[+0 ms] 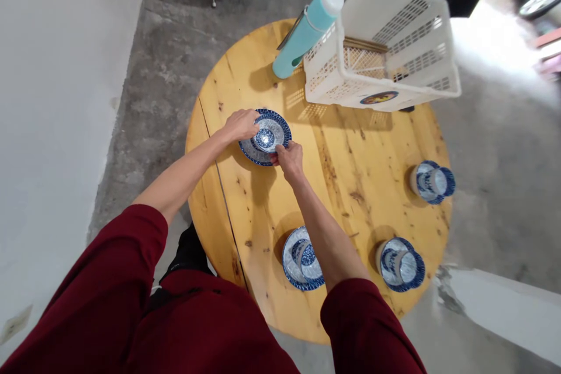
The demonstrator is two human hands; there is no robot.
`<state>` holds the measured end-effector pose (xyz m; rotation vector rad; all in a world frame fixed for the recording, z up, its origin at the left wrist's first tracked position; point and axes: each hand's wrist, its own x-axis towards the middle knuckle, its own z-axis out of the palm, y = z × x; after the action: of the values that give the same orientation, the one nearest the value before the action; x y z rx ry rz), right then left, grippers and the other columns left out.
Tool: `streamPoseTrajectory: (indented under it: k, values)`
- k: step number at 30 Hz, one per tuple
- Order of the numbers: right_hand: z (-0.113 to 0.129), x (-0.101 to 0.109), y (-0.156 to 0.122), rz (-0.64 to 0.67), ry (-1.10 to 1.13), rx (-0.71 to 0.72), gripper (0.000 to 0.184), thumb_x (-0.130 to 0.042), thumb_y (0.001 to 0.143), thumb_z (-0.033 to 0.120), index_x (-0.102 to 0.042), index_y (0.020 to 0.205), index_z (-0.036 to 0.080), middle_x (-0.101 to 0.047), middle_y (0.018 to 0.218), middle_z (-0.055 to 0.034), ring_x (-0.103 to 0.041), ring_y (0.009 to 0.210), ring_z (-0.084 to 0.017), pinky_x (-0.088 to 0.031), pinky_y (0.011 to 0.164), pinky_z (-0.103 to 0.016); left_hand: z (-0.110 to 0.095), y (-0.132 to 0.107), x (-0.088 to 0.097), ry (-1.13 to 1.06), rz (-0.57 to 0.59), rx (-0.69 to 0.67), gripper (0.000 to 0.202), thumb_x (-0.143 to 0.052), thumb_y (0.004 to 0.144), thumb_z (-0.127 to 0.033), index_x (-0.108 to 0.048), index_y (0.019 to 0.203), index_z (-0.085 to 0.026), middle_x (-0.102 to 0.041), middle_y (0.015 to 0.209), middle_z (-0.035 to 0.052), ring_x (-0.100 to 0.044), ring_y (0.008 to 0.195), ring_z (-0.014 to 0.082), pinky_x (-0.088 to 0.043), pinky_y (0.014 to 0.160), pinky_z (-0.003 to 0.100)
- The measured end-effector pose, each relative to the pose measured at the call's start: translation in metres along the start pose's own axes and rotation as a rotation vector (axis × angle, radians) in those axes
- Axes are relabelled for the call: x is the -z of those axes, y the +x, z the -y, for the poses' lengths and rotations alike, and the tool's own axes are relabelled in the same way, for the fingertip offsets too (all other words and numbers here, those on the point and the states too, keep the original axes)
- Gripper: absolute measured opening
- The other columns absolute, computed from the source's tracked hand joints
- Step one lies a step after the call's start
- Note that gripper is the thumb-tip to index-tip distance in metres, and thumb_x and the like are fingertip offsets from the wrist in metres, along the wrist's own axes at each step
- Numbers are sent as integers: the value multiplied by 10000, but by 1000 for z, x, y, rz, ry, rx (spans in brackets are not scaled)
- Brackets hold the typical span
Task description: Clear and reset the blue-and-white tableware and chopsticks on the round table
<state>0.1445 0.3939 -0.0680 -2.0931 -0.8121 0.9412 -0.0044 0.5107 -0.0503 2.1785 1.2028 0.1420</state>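
Observation:
A blue-and-white patterned plate (249, 152) is on the left part of the round wooden table, with a matching bowl (266, 138) over it. My left hand (242, 124) has its fingers curled at the bowl's upper-left edge. On the lower-right side, my right hand (290, 159) pinches the bowl's rim, close to the plate's edge. My fingers partly cover both rims, and whether the bowl rests fully on the plate I cannot tell.
A white plastic basket (380, 86) stands at the table's far side beside a light-blue bottle (302, 35). Stacked blue-and-white dishes (291, 260) sit below my right forearm. Two more stacks, one nearer (390, 263) and one farther (423, 181), stand near the table's right edge.

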Motion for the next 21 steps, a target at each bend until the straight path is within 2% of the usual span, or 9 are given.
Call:
streamPoseTrajectory:
  k: [7,10,13,15,17,19,21]
  values:
    - [0,2,0,-7,-20,23,70,-534,786,151,-532,804,218,-647,539,-21,-643,480,-217,-522,442,-285,-3,-2,0,38,8,14,255,-527,826,-212,-726,981,-171,-733,987,145,-646,936,295,-464,811,367]
    - [3,3,-1,10,-37,7,39,-557,833,201,-537,803,217,-645,541,-21,-642,485,-210,-524,445,-279,-4,-1,2,39,13,31,273,-535,860,-259,-728,1032,-170,-736,1034,141,-644,985,297,-469,871,378]
    - [5,9,-8,21,-28,17,132,-552,886,292,-563,791,200,-647,566,-32,-625,478,-182,-508,440,-258,-5,-6,10,16,-22,57,369,-521,914,-336,-700,1181,-156,-728,1120,157,-634,1067,313,-456,941,400]
    - [6,17,-19,6,9,54,187,-537,902,342,-604,869,170,-657,609,-31,-614,479,-158,-490,440,-237,-6,-18,19,4,-78,62,430,-487,951,-372,-661,1273,-147,-725,1150,164,-634,1090,316,-447,955,401]
    - [6,29,-36,-18,44,93,303,-541,895,399,-621,1026,138,-667,649,-19,-608,487,-141,-480,453,-223,-6,-38,29,0,-148,53,456,-448,982,-398,-633,1323,-158,-739,1124,142,-647,1068,292,-444,943,374]
    - [5,45,-61,-41,63,128,449,-551,873,462,-605,1158,119,-678,678,-10,-603,497,-131,-481,474,-220,-6,-63,36,-3,-195,48,451,-434,993,-404,-623,1344,-192,-761,1050,97,-666,995,247,-451,895,323]
    - [0,61,-94,-66,81,156,521,-541,858,509,-607,1199,121,-690,699,-10,-600,506,-126,-488,497,-226,-4,-90,39,-8,-237,26,436,-426,996,-401,-636,1331,-218,-773,992,59,-673,914,203,-453,841,280]
